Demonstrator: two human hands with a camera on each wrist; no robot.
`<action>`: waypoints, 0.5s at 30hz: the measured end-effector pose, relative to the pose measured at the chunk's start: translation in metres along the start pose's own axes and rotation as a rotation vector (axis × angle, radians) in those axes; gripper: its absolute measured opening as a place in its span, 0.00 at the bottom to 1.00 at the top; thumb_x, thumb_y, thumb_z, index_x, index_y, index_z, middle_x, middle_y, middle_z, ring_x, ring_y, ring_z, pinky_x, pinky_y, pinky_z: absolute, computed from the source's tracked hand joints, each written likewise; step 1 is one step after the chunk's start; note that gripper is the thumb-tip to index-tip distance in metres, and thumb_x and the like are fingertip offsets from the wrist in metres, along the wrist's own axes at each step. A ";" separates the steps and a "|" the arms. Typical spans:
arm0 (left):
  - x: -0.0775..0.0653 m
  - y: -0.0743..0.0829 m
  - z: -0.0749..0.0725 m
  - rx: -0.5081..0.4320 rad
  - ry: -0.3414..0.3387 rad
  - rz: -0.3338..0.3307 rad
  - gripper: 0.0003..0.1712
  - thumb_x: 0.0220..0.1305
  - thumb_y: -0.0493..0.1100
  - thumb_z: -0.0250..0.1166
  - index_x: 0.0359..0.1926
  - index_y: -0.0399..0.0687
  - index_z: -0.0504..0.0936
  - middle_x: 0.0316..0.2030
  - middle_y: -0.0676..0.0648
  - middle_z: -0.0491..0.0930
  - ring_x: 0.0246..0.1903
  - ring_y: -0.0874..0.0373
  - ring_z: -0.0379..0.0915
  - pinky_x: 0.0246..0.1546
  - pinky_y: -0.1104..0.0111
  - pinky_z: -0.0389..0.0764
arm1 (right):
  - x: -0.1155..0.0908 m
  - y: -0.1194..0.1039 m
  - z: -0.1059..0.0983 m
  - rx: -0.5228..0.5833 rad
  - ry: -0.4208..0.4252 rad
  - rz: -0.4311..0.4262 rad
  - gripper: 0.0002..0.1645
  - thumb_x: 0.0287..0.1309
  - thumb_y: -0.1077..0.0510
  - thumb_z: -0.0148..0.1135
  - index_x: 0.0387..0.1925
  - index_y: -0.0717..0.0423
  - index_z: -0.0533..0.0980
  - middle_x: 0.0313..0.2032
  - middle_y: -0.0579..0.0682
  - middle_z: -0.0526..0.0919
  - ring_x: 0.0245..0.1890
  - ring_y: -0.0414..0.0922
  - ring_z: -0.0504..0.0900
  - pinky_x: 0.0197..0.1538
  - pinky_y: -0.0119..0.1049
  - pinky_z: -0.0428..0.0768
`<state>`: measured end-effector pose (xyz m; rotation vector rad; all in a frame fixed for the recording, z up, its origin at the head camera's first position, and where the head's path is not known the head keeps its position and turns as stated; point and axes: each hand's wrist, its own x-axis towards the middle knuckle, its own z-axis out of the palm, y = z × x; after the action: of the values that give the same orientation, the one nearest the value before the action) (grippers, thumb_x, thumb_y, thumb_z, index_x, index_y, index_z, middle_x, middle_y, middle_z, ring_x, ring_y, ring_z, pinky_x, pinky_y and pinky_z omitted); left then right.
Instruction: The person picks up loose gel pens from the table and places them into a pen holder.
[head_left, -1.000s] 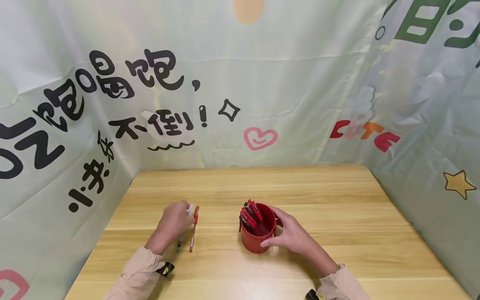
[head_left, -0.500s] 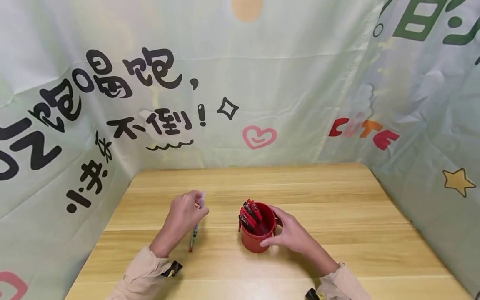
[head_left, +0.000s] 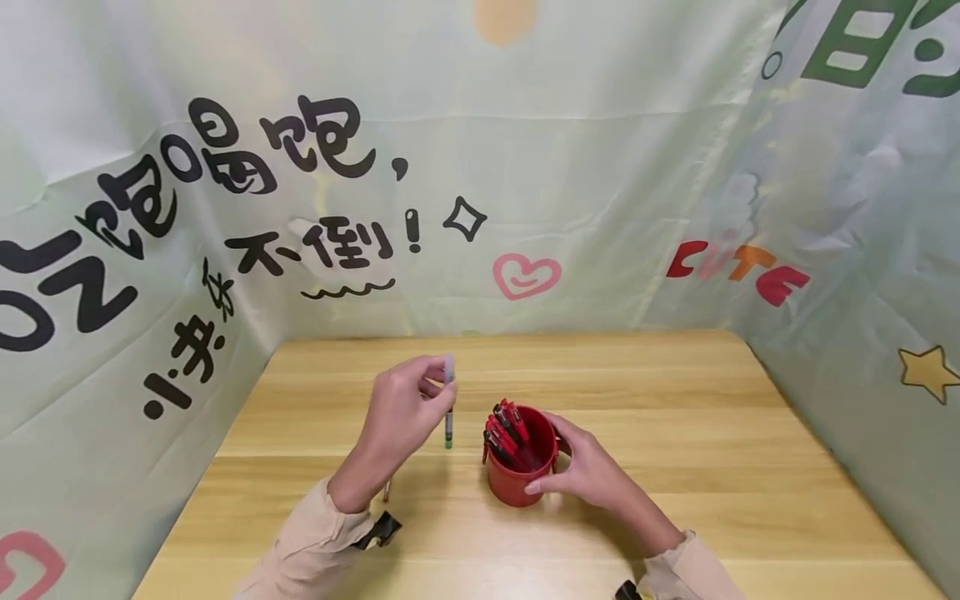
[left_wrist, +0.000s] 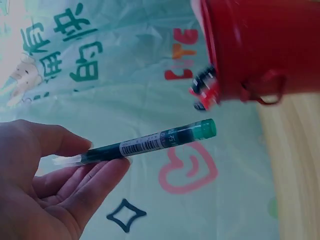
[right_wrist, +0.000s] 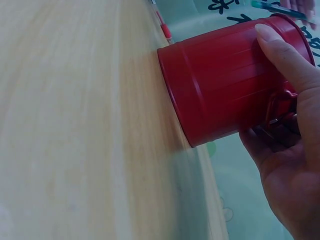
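My left hand (head_left: 401, 408) is raised just left of the red bucket (head_left: 513, 490). Between thumb and fingers it pinches a pen (left_wrist: 150, 145) with a barcode label, a green end and a clear part at the hand. In the head view that pen (head_left: 448, 427) hangs almost upright, its green end down and apart from the bucket. My right hand (head_left: 588, 471) grips the bucket from its right side, thumb on the near wall (right_wrist: 275, 37). Several red and black pens (head_left: 506, 433) lean inside the bucket, toward its left rim.
A red pen (right_wrist: 164, 27) lies on the wooden table (head_left: 600, 375), mostly behind my left forearm in the head view, where its tip (head_left: 387, 490) shows. Printed cloth walls (head_left: 585, 167) border the table's back and sides.
My left hand picked up the green-ended pen from beside the red pen and carried it up and right, close to the bucket. The right hand keeps its grip; the bucket stays put.
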<state>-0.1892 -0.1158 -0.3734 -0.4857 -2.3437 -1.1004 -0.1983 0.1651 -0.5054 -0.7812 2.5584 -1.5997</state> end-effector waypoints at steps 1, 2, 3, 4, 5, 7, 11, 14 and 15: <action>0.002 0.004 0.002 -0.023 0.000 0.009 0.11 0.58 0.32 0.73 0.44 0.38 0.88 0.34 0.43 0.90 0.27 0.60 0.87 0.31 0.70 0.88 | -0.001 0.000 0.000 0.003 0.005 0.006 0.60 0.38 0.43 0.87 0.74 0.43 0.67 0.69 0.47 0.77 0.68 0.49 0.78 0.67 0.33 0.78; 0.004 0.008 0.004 -0.045 -0.002 0.017 0.10 0.58 0.32 0.73 0.43 0.38 0.88 0.34 0.43 0.90 0.27 0.60 0.87 0.32 0.71 0.88 | -0.002 0.000 -0.001 0.007 0.008 0.009 0.61 0.38 0.42 0.87 0.74 0.43 0.67 0.69 0.47 0.77 0.68 0.49 0.78 0.67 0.33 0.78; 0.005 0.011 0.006 -0.062 -0.002 0.026 0.09 0.59 0.32 0.73 0.42 0.39 0.88 0.33 0.43 0.90 0.26 0.60 0.87 0.32 0.72 0.87 | -0.002 0.000 -0.001 0.012 0.010 0.019 0.61 0.38 0.42 0.87 0.74 0.42 0.67 0.69 0.46 0.77 0.68 0.48 0.78 0.67 0.32 0.78; 0.005 0.013 0.008 -0.078 0.000 0.032 0.08 0.59 0.32 0.73 0.41 0.39 0.88 0.33 0.44 0.90 0.26 0.60 0.87 0.32 0.73 0.87 | -0.003 0.001 0.000 0.014 0.011 0.021 0.61 0.38 0.41 0.87 0.74 0.41 0.67 0.69 0.45 0.77 0.68 0.48 0.78 0.67 0.31 0.78; 0.005 0.015 0.010 -0.094 0.002 0.037 0.08 0.59 0.32 0.73 0.41 0.40 0.88 0.33 0.44 0.90 0.26 0.61 0.86 0.33 0.74 0.87 | -0.003 0.001 0.000 0.016 0.010 0.019 0.61 0.38 0.41 0.87 0.74 0.41 0.67 0.69 0.45 0.77 0.68 0.48 0.78 0.67 0.31 0.78; 0.003 0.017 0.012 -0.127 0.010 0.036 0.07 0.60 0.32 0.73 0.40 0.41 0.88 0.34 0.45 0.89 0.27 0.61 0.87 0.32 0.75 0.86 | -0.004 0.001 0.001 0.018 0.004 0.011 0.60 0.39 0.41 0.87 0.74 0.40 0.67 0.69 0.45 0.77 0.68 0.48 0.78 0.67 0.31 0.78; -0.002 0.019 0.016 -0.196 0.017 0.048 0.06 0.61 0.34 0.73 0.40 0.42 0.88 0.36 0.47 0.88 0.31 0.61 0.88 0.33 0.76 0.86 | -0.004 0.001 0.002 0.020 -0.003 0.002 0.59 0.40 0.40 0.86 0.74 0.39 0.67 0.69 0.44 0.77 0.67 0.47 0.79 0.66 0.31 0.78; -0.005 0.020 0.020 -0.239 0.016 0.064 0.07 0.62 0.35 0.74 0.41 0.44 0.88 0.37 0.48 0.86 0.33 0.60 0.89 0.34 0.75 0.87 | -0.003 -0.001 0.001 0.014 0.000 -0.008 0.59 0.40 0.40 0.86 0.74 0.37 0.67 0.69 0.43 0.78 0.67 0.47 0.79 0.67 0.32 0.78; -0.006 0.020 0.021 -0.256 0.013 0.067 0.07 0.62 0.36 0.74 0.42 0.44 0.88 0.37 0.48 0.86 0.33 0.60 0.89 0.35 0.75 0.87 | -0.002 -0.001 0.001 0.011 0.000 -0.013 0.58 0.40 0.40 0.86 0.74 0.37 0.67 0.69 0.43 0.78 0.67 0.47 0.79 0.67 0.32 0.78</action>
<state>-0.1800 -0.0874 -0.3760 -0.6416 -2.1683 -1.3739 -0.1961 0.1649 -0.5052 -0.7988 2.5475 -1.6157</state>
